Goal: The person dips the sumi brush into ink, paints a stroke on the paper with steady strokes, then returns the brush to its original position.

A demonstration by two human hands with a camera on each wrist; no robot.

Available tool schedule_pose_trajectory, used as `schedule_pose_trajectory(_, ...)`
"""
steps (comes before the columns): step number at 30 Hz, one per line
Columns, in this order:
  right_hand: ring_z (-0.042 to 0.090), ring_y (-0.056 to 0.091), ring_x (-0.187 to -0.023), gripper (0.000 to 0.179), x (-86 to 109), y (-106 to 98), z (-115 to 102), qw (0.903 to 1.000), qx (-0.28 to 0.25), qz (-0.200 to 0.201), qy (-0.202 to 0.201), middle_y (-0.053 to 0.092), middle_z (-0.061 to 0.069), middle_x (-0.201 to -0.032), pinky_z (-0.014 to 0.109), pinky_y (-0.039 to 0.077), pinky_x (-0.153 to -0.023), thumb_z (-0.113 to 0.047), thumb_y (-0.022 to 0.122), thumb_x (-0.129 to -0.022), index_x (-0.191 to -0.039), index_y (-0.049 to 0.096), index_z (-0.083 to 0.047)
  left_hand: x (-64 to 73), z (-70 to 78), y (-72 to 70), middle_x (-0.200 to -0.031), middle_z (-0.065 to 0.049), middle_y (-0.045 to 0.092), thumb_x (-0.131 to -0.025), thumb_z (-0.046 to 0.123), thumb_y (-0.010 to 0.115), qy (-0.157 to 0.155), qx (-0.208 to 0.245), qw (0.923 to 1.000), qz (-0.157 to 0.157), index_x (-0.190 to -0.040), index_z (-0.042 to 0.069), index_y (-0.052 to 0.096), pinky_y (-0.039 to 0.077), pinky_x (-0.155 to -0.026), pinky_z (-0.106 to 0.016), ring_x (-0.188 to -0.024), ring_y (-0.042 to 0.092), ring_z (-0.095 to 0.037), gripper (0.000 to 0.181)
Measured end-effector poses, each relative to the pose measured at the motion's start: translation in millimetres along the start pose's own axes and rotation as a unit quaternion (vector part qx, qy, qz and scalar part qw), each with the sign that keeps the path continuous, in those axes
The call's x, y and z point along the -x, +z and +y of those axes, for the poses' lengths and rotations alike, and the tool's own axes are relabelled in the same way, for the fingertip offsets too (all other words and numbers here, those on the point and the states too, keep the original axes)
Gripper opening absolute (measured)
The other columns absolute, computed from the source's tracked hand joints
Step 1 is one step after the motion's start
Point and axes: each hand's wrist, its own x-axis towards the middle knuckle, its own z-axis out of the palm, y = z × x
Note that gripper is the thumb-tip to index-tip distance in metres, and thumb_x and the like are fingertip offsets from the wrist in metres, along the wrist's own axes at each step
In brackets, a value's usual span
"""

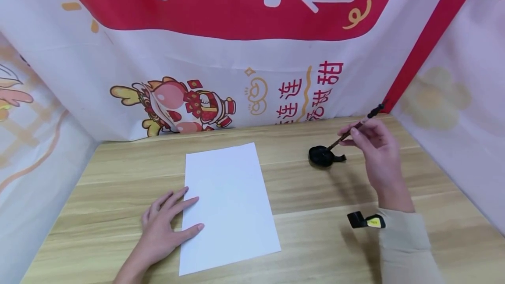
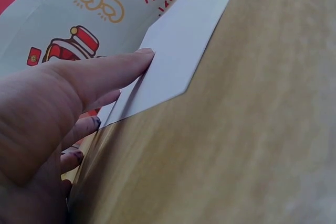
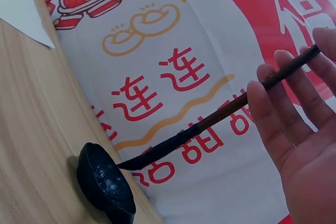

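A blank white sheet of paper (image 1: 229,209) lies on the wooden table. My left hand (image 1: 163,227) rests on its left edge with fingers spread, thumb and fingertips on the paper; dark smudges show on some fingertips in the left wrist view. On the right, my right hand (image 1: 376,152) pinches a brown writing brush (image 3: 226,113) by its shaft, holding it slanted. The brush's dark tip points down into a small black ink dish (image 1: 321,156) with a short handle. In the right wrist view, the tip is at the dish's rim (image 3: 86,153).
A white and red printed cloth (image 1: 221,60) hangs behind the table, with further cloth panels at the left and right sides. A black wrist strap piece with a yellow label (image 1: 374,221) sticks out by the right sleeve (image 1: 406,240).
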Motion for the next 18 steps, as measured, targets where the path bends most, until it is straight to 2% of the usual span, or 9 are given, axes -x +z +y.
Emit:
schedule_pose_trajectory(5, 0.025, 0.078, -0.098, 0.007, -2.9, 5, 2, 0.9988, 0.016, 0.042, 0.02, 0.078, 0.015, -0.106, 0.032, 0.067, -0.081, 0.001, 0.063, -0.105, -0.111, 0.064, 0.005, -0.3, -0.6, 1.1, -0.17, -0.011, 0.044, -0.087, 0.048, 0.089, 0.001, 0.002, 1.0, 0.001, -0.145, 0.026, 0.069, 0.011, -0.111, -0.075, -0.155, 0.023, -0.05, 0.065)
schedule_pose_trajectory(8, 0.024, 0.077, -0.096, 0.011, -4.2, 8, 4, 0.9953, 0.033, 0.082, 0.039, 0.077, 0.013, -0.105, 0.031, 0.067, -0.079, -0.003, 0.066, -0.104, -0.112, 0.065, 0.004, -0.5, 0.1, 1.1, -0.171, -0.011, 0.044, -0.087, 0.048, 0.089, 0.0, 0.003, 1.0, 0.001, -0.145, 0.026, 0.069, 0.011, -0.111, -0.075, -0.156, 0.023, -0.05, 0.065)
schedule_pose_trajectory(14, 0.021, 0.077, -0.092, 0.013, -5.6, 13, 7, 0.9879, 0.047, 0.134, 0.062, 0.074, 0.01, -0.107, 0.031, 0.067, -0.076, -0.004, 0.068, -0.103, -0.115, 0.067, 0.003, -0.3, 0.7, 0.9, -0.171, -0.011, 0.044, -0.086, 0.047, 0.089, 0.001, 0.002, 1.0, 0.002, -0.145, 0.025, 0.069, 0.011, -0.111, -0.076, -0.155, 0.023, -0.05, 0.066)
schedule_pose_trajectory(18, 0.02, 0.076, -0.092, 0.022, -5.2, 19, 10, 0.9815, 0.094, 0.154, 0.064, 0.074, 0.008, -0.105, 0.03, 0.067, -0.074, -0.01, 0.071, -0.103, -0.12, 0.067, 0.004, -0.9, -0.1, 1.7, -0.171, -0.011, 0.044, -0.086, 0.047, 0.089, 0.002, 0.001, 1.0, 0.002, -0.145, 0.025, 0.069, 0.011, -0.11, -0.076, -0.155, 0.023, -0.051, 0.066)
